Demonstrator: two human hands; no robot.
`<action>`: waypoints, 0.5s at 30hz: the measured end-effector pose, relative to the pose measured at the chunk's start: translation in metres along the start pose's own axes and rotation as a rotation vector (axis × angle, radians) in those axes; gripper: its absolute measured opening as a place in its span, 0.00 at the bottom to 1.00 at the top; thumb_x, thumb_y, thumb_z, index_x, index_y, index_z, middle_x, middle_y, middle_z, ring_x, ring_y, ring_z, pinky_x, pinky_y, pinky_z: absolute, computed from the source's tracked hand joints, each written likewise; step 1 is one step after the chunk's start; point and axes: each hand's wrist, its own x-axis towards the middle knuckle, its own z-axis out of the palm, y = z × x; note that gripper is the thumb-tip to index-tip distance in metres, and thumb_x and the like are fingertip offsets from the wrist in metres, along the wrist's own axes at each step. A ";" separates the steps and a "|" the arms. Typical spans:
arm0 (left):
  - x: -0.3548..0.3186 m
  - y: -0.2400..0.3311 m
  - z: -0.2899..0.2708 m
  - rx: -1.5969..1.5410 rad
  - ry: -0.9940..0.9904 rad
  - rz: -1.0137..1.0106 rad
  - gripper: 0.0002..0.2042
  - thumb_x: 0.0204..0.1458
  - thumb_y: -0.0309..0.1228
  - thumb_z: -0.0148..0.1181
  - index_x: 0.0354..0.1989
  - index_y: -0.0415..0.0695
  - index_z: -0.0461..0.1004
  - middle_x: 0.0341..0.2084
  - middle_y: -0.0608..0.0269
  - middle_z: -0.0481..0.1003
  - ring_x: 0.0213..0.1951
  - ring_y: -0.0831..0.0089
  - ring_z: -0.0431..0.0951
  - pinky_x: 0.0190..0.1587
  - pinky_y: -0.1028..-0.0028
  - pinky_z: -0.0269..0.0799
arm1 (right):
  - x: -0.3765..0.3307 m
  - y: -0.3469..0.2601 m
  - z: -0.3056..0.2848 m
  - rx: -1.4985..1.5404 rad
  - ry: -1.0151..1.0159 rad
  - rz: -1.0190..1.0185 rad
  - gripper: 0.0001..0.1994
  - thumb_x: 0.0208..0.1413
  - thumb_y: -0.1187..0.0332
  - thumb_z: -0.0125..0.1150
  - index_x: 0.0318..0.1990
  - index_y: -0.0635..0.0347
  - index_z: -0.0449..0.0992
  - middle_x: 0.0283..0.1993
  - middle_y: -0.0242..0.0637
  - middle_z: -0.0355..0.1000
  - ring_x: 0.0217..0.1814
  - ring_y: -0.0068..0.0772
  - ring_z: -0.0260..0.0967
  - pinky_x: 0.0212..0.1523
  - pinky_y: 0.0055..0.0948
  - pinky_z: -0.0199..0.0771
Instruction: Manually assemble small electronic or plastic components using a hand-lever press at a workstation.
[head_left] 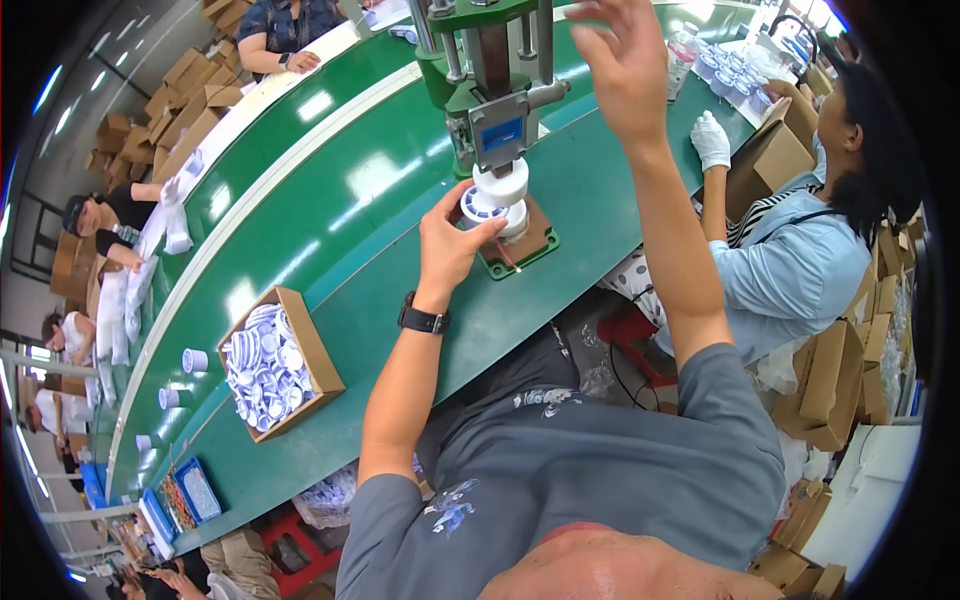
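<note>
My left hand [450,238] is closed around a white round plastic part [482,204] with blue-violet slots in its open face. It holds the part at the front of a green hand press [497,100], just beside a white cylindrical fixture [514,222] on the press base [535,248]. Above it, a white round pressing head [501,182] hangs under the press's grey block. My right hand [625,65] is raised to the right of the press's upper part, thumb apart from the fingers. Nothing shows in it, though the fingertips run to the top edge.
An open cardboard box [320,365] full of white and violet plastic parts stands on the green table [390,350]. Several white cups sit on the green conveyor [330,210]. At right, a co-worker's gloved hand [711,140] rests near a carton [770,160]. Blue trays [200,490] lie at lower left.
</note>
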 end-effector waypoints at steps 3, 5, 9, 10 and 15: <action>0.009 -0.026 0.013 -0.233 0.010 0.025 0.30 0.41 0.24 0.73 0.55 0.34 0.69 0.46 0.58 0.76 0.48 0.73 0.76 0.52 0.73 0.70 | 0.040 0.018 0.029 0.104 -0.005 0.066 0.21 0.55 0.75 0.55 0.56 0.67 0.63 0.32 0.33 0.70 0.28 0.19 0.67 0.29 0.18 0.69; 0.016 -0.028 0.018 -0.211 -0.017 0.026 0.29 0.41 0.24 0.72 0.55 0.33 0.69 0.47 0.59 0.76 0.48 0.73 0.76 0.53 0.73 0.70 | 0.064 0.006 0.035 0.136 -0.003 0.093 0.23 0.54 0.76 0.56 0.58 0.67 0.60 0.33 0.34 0.70 0.29 0.19 0.67 0.30 0.17 0.69; 0.018 -0.038 0.018 -0.180 -0.045 0.017 0.30 0.42 0.23 0.72 0.56 0.34 0.68 0.48 0.59 0.75 0.49 0.72 0.75 0.53 0.72 0.70 | 0.104 -0.020 0.042 0.294 -0.106 0.404 0.22 0.56 0.73 0.57 0.58 0.67 0.60 0.33 0.34 0.70 0.29 0.19 0.67 0.30 0.18 0.69; 0.017 -0.041 0.018 -0.207 -0.044 0.024 0.31 0.41 0.23 0.72 0.57 0.34 0.67 0.48 0.58 0.75 0.49 0.72 0.76 0.53 0.71 0.70 | 0.116 -0.017 0.042 0.302 -0.163 0.521 0.20 0.57 0.71 0.57 0.56 0.67 0.62 0.32 0.34 0.70 0.27 0.20 0.67 0.29 0.19 0.69; 0.008 -0.043 0.022 0.116 -0.018 0.155 0.37 0.39 0.25 0.73 0.61 0.37 0.63 0.49 0.55 0.75 0.50 0.66 0.76 0.54 0.68 0.70 | 0.110 -0.022 0.037 0.222 -0.109 0.510 0.11 0.60 0.64 0.55 0.39 0.64 0.71 0.25 0.32 0.68 0.17 0.21 0.63 0.19 0.22 0.65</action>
